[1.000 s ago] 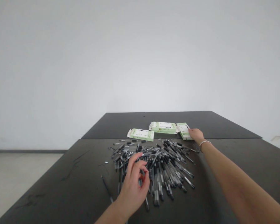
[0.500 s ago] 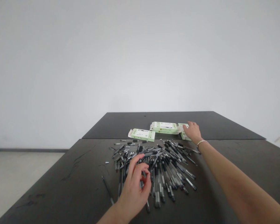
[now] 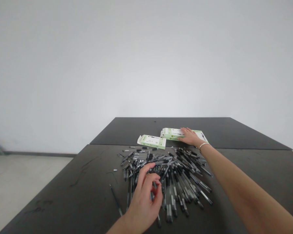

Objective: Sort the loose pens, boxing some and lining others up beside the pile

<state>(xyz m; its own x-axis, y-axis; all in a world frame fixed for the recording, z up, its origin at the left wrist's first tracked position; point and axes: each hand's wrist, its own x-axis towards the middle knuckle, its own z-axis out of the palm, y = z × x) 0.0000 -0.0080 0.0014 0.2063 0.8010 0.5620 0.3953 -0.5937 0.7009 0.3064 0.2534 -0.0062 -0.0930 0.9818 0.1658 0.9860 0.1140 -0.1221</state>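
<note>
My left hand (image 3: 146, 198) hovers over the near left part of a big heap of pens (image 3: 173, 185), clear-barrelled with black caps. Its fingers are loosely curled and apart, and nothing shows in them. At the back of the heap, my right hand (image 3: 190, 136) reaches over a green-and-white pen box (image 3: 171, 132), thumb along the near side and fingers across the top. Part of that box is covered by the hand. Another such box (image 3: 202, 135) shows just right of the hand, partly behind the wrist. A third box (image 3: 152, 141), its end flap open, lies to the left.
The dark table (image 3: 70, 201) has a seam running across behind the pens. A single pen (image 3: 116, 199) lies apart at the left, near a small clear piece (image 3: 115, 170). A pale wall (image 3: 146, 65) stands behind the table.
My right hand has moved left from the right-hand box onto the middle box. My left hand keeps its curled pose over the pens. The whole view has shifted slightly.
</note>
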